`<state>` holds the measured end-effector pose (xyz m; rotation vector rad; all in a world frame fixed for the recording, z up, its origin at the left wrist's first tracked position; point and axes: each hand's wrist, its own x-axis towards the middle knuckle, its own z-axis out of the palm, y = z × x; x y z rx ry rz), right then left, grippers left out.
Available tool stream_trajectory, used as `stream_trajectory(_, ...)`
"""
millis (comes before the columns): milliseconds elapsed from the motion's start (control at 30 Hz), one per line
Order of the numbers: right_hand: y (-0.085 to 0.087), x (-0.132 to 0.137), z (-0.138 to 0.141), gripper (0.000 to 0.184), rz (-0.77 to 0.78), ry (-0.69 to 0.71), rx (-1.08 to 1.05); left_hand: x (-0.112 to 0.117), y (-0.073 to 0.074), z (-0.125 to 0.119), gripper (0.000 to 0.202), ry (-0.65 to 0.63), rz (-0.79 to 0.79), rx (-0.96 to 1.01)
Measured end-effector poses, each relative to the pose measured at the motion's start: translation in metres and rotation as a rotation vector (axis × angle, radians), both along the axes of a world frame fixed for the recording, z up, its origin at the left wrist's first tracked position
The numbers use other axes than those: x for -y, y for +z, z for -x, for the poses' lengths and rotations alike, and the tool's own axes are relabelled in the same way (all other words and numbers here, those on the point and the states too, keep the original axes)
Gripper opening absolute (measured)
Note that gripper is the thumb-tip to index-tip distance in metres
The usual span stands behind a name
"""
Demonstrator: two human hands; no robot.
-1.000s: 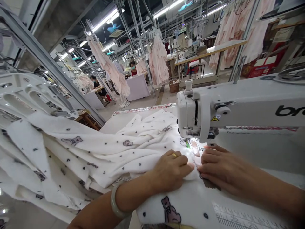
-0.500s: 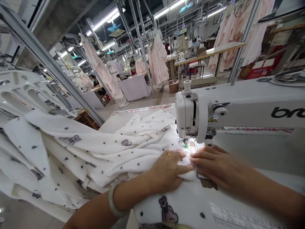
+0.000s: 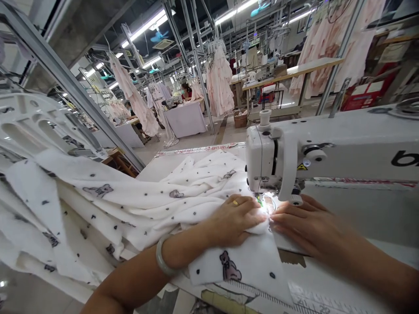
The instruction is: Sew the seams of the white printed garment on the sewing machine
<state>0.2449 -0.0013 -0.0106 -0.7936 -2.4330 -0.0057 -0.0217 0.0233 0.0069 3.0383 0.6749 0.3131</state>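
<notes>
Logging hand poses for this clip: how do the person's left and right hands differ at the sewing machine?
The left hand wears a gold ring and a pale bangle at its wrist; the right hand shows neither. The left hand lies on the bunched bear-print fabric, while the right hand lies right of the needle, partly on the machine bed. Both lie palm down, fingertips nearly meeting under the sewing machine head.

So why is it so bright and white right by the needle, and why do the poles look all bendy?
Head view: the sewing machine has a small lamp that glares on the white fabric between the left hand and right hand, washing out detail there; the wide lens tilts and curves the metal poles; the far hanging garments look soft.
</notes>
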Motion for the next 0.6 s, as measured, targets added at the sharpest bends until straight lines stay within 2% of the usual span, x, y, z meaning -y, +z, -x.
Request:
stream_trajectory(100, 0.007, 0.0, 0.001, 0.028, -0.024, 0.0, -0.009, 0.001, 0.002, -0.002, 0.037, -0.012, 0.123, 0.044)
stream_trajectory(233, 0.008, 0.001, 0.003, 0.027, -0.025, 0.005, -0.011, -0.005, 0.007, -0.005, 0.024, 0.232, 0.425, 0.279)
stream_trajectory(333, 0.005, 0.001, 0.005, 0.029, -0.033, 0.02, -0.019, -0.009, 0.008, -0.006, 0.021, 0.295, 0.572, 0.455)
stream_trajectory(467, 0.003, 0.002, 0.007, 0.033, -0.054, 0.022, 0.02, -0.006, 0.006, -0.008, 0.019, 0.264, 0.594, 0.537)
stream_trajectory(533, 0.003, 0.002, 0.007, 0.032, -0.046, 0.021, 0.033, -0.002, 0.004, -0.011, 0.016, 0.265, 0.541, 0.496)
stream_trajectory(600, 0.004, 0.003, 0.008, 0.032, -0.026, 0.019, 0.027, 0.002, 0.002, -0.014, 0.022, 0.29, 0.451, 0.433)
